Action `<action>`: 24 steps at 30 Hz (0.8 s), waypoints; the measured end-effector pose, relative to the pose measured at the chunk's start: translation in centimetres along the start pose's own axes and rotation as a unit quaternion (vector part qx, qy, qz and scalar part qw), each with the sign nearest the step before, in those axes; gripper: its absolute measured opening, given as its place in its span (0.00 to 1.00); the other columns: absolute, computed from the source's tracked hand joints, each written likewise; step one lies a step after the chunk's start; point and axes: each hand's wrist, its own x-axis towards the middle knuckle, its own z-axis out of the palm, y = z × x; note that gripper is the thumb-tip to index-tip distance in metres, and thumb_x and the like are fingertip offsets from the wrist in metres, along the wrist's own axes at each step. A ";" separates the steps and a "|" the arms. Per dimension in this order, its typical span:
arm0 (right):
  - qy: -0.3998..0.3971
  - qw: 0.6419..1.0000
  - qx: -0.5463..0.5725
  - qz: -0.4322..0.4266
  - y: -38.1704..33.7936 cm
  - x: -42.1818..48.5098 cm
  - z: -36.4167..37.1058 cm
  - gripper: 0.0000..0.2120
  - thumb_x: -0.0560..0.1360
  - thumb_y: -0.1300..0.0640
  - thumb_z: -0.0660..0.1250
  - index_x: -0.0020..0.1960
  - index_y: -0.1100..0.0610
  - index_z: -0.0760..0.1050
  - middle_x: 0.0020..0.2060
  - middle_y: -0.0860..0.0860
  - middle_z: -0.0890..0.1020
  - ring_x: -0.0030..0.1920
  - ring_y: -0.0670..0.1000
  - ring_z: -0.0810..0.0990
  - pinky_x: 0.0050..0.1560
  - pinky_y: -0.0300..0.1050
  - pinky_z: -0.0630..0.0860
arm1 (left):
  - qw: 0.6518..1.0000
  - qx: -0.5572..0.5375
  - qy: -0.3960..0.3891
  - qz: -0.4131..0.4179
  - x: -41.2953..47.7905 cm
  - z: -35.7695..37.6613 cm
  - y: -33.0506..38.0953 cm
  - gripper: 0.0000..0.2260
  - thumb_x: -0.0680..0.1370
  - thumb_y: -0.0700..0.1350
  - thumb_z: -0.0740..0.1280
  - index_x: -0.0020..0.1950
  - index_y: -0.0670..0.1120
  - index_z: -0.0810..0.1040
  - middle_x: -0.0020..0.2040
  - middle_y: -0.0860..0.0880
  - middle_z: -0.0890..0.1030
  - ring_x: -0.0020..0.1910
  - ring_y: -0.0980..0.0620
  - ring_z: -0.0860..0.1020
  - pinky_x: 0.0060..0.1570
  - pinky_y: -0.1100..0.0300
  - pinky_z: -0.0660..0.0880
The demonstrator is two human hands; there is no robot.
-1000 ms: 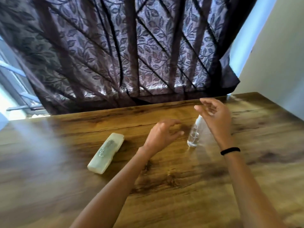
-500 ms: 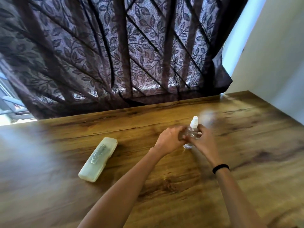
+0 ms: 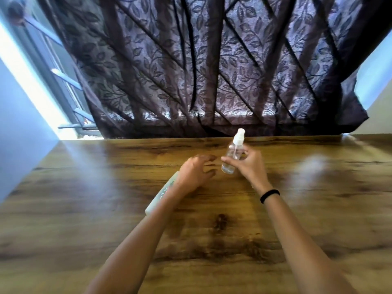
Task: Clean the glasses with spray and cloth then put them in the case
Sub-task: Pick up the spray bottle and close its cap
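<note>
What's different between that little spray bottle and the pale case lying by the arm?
The spray bottle is upright, gripped by the right hand. The glasses case lies flat on the wooden table, partly hidden behind the left hand. The spray bottle is clear with a white pump top, while the glasses case is pale green and cloudy. The bottle is round; the case is long and flat. Both look like plastic.
</note>
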 end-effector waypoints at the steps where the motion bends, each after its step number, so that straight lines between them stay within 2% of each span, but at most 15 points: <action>1: -0.016 1.000 0.009 -0.008 -0.5 0.7 1.3 0.16 0.62 0.53 0.78 0.47 0.54 0.79 0.37 0.47 0.81 0.35 0.41 0.78 0.33 0.29 0.72 | 1.000 -0.006 0.021 -0.008 -0.4 -0.9 -1.1 0.19 0.72 0.44 0.72 0.62 0.45 0.76 0.59 0.47 0.80 0.57 0.50 0.77 0.58 0.54 0.73; 3: -0.046 0.999 0.013 -0.016 -1.0 1.9 4.0 0.16 0.62 0.54 0.78 0.46 0.55 0.78 0.38 0.49 0.82 0.36 0.41 0.78 0.34 0.28 0.72 | 0.998 -0.016 0.056 -0.027 -1.5 -2.6 -3.1 0.18 0.72 0.45 0.72 0.60 0.45 0.77 0.57 0.47 0.81 0.56 0.51 0.78 0.55 0.59 0.73; 4: -0.054 0.998 0.013 -0.016 -1.1 2.5 5.1 0.16 0.62 0.55 0.78 0.46 0.58 0.78 0.40 0.51 0.82 0.38 0.44 0.79 0.38 0.31 0.74 | 0.997 -0.022 0.068 -0.036 -2.1 -3.3 -4.0 0.18 0.72 0.46 0.72 0.60 0.45 0.77 0.57 0.47 0.81 0.55 0.52 0.78 0.54 0.62 0.72; 6: -0.068 0.998 0.010 -0.012 -1.3 3.4 7.4 0.20 0.62 0.55 0.79 0.49 0.63 0.79 0.45 0.56 0.83 0.44 0.52 0.81 0.46 0.45 0.77 | 0.995 -0.033 0.075 -0.058 -3.4 -4.3 -5.7 0.18 0.72 0.48 0.72 0.61 0.47 0.77 0.57 0.49 0.80 0.55 0.55 0.77 0.52 0.66 0.71; 7: -0.074 0.997 0.005 -0.011 -1.4 3.8 8.4 0.21 0.61 0.55 0.79 0.49 0.63 0.79 0.46 0.57 0.83 0.46 0.54 0.81 0.47 0.49 0.76 | 0.995 -0.043 0.062 -0.072 -4.1 -4.7 -6.3 0.18 0.73 0.50 0.71 0.61 0.48 0.76 0.58 0.50 0.79 0.55 0.57 0.76 0.52 0.66 0.71; 11: -0.087 0.996 -0.004 -0.009 -1.3 4.5 10.9 0.20 0.61 0.55 0.79 0.48 0.64 0.78 0.48 0.58 0.82 0.48 0.54 0.79 0.47 0.48 0.74 | 0.987 -0.114 -0.016 -0.116 -6.4 -5.2 -7.7 0.20 0.73 0.54 0.69 0.64 0.54 0.74 0.65 0.54 0.73 0.57 0.63 0.72 0.55 0.67 0.72; 14: -0.095 0.995 -0.007 -0.001 -1.2 4.5 11.7 0.22 0.61 0.55 0.79 0.50 0.63 0.78 0.50 0.59 0.82 0.50 0.55 0.79 0.50 0.49 0.75 | 0.980 -0.146 -0.025 -0.135 -7.2 -4.7 -7.8 0.23 0.71 0.55 0.70 0.65 0.54 0.73 0.66 0.53 0.72 0.61 0.58 0.71 0.57 0.61 0.73; 18: -0.102 0.995 -0.017 0.000 -1.0 4.2 12.0 0.23 0.61 0.55 0.79 0.51 0.63 0.78 0.50 0.58 0.82 0.50 0.56 0.80 0.49 0.52 0.77 | 0.964 -0.209 -0.002 -0.167 -7.6 -3.6 -7.4 0.25 0.69 0.54 0.73 0.65 0.54 0.73 0.61 0.51 0.76 0.51 0.64 0.76 0.44 0.68 0.77; 19: -0.102 0.995 -0.014 -0.002 -1.0 4.2 12.0 0.22 0.61 0.55 0.79 0.51 0.63 0.77 0.49 0.58 0.82 0.50 0.56 0.80 0.49 0.52 0.77 | 0.959 -0.217 0.003 -0.181 -7.7 -3.4 -7.2 0.25 0.69 0.55 0.72 0.65 0.55 0.73 0.59 0.51 0.78 0.50 0.64 0.76 0.44 0.66 0.78; 21: -0.104 0.994 -0.011 -0.005 -1.0 4.1 11.8 0.22 0.62 0.55 0.78 0.51 0.63 0.77 0.50 0.58 0.82 0.50 0.55 0.79 0.50 0.52 0.77 | 0.950 -0.225 0.017 -0.216 -7.8 -2.9 -7.1 0.25 0.69 0.56 0.72 0.65 0.57 0.72 0.54 0.56 0.79 0.50 0.61 0.77 0.54 0.54 0.77; 23: -0.105 0.994 -0.013 -0.005 -1.1 4.0 11.7 0.22 0.62 0.55 0.78 0.52 0.63 0.77 0.50 0.57 0.82 0.51 0.54 0.79 0.51 0.52 0.76 | 0.945 -0.223 0.045 -0.237 -8.0 -2.3 -7.0 0.24 0.69 0.56 0.72 0.64 0.57 0.73 0.49 0.61 0.78 0.48 0.63 0.78 0.62 0.42 0.70; 24: -0.104 0.994 -0.014 -0.006 -1.2 4.0 11.7 0.22 0.62 0.55 0.78 0.52 0.63 0.77 0.51 0.57 0.81 0.51 0.54 0.79 0.51 0.52 0.76 | 0.941 -0.227 0.064 -0.242 -8.1 -2.1 -6.8 0.24 0.69 0.55 0.73 0.64 0.56 0.73 0.48 0.62 0.77 0.46 0.65 0.78 0.64 0.40 0.67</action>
